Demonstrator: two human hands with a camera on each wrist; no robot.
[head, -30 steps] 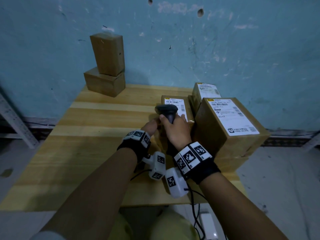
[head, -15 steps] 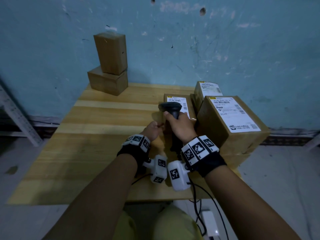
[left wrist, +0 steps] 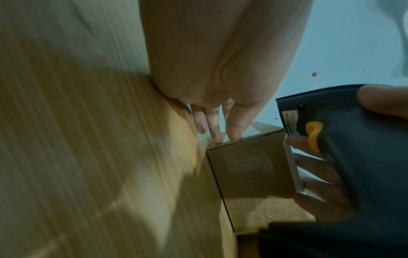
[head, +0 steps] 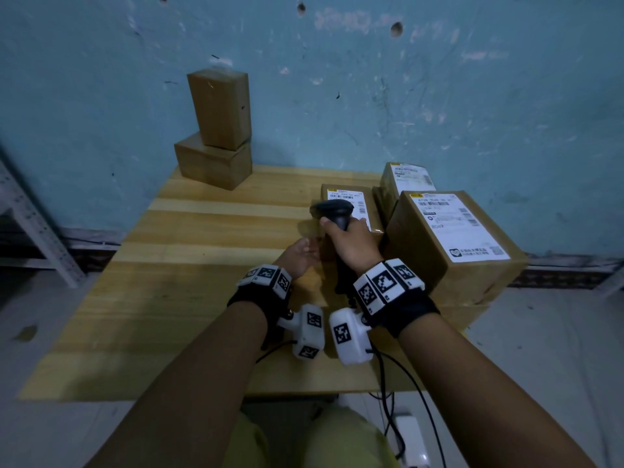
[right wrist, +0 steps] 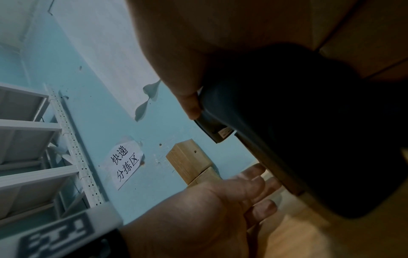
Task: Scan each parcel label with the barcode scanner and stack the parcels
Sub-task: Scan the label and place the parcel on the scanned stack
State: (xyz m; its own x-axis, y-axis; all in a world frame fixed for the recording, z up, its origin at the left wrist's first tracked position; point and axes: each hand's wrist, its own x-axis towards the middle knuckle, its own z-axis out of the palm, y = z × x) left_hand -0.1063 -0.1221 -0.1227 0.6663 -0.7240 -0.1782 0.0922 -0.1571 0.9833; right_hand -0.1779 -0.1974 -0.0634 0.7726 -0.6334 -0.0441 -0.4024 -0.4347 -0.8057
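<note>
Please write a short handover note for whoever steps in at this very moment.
Right hand grips the barcode scanner, held over the small labelled parcel.
Left hand is open, fingertips at that parcel's near left edge.
Two more labelled parcels sit to the right: a large one in front and a small one behind.
Done: two parcels stacked at the table's far left.
Left: scan and stack these three; whether the current one has scanned, I cannot tell.

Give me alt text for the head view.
Right hand grips a scanner over a labelled parcel; left hand is open beside it. Two more labelled parcels sit right; two are stacked at the table's far edge.
</note>
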